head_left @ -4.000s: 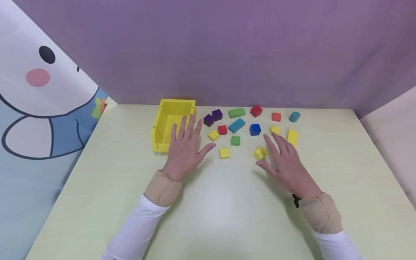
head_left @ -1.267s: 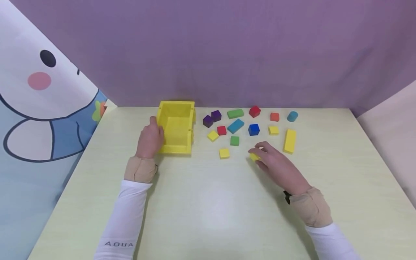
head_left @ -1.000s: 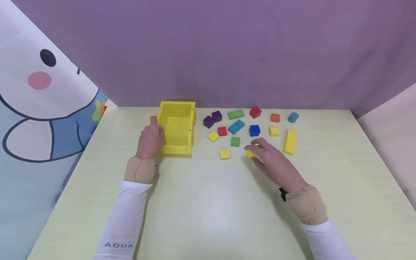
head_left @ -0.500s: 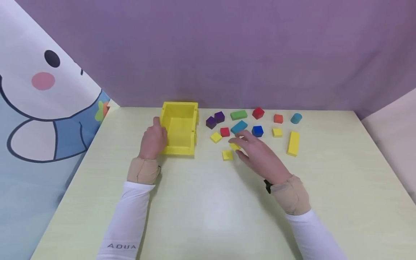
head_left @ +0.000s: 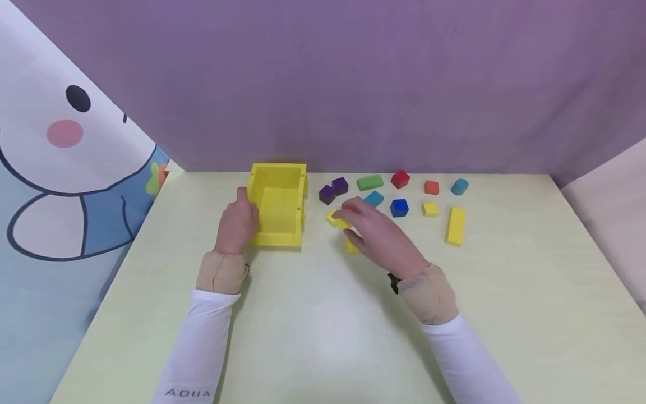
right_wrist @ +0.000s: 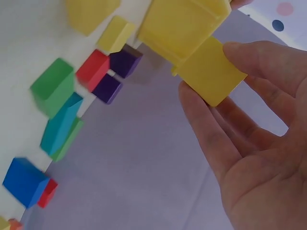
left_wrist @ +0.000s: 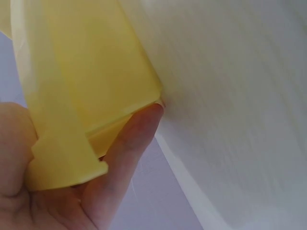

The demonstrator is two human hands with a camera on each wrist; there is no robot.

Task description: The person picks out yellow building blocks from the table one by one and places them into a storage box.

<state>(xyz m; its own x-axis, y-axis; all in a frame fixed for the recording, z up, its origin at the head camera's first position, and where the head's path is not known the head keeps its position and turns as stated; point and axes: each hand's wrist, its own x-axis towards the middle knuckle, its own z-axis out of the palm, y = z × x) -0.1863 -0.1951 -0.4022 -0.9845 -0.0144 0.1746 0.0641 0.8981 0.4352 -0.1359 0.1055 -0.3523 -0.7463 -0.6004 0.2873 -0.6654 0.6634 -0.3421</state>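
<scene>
My left hand [head_left: 238, 224] grips the left wall of a yellow bin [head_left: 276, 240], which stands at the back left of the table. In the left wrist view, the hand's fingers [left_wrist: 129, 148] reach round the bin's [left_wrist: 96, 72] edge. My right hand [head_left: 381, 235] pinches a yellow block [right_wrist: 211, 72] between thumb and fingers, right of the bin and above other blocks. From the right wrist, the held block's square face overlaps the bin [right_wrist: 182, 28]. Below this hand, a yellow block [head_left: 352, 247] on the table is partly hidden.
Purple cubes [head_left: 327, 194], a green block [head_left: 370, 182], a teal block [head_left: 374, 198], red cubes [head_left: 400, 179] and a blue cube [head_left: 399, 207] lie right of the bin. Further right are a yellow block [head_left: 430, 209], a long yellow block [head_left: 456, 226] and a blue cylinder [head_left: 460, 187]. A purple cloth [head_left: 353, 84] hangs behind.
My left hand has gone from over the bin to its left wall and stays there. The right hand has picked up a yellow block and carried it left toward the bin.
</scene>
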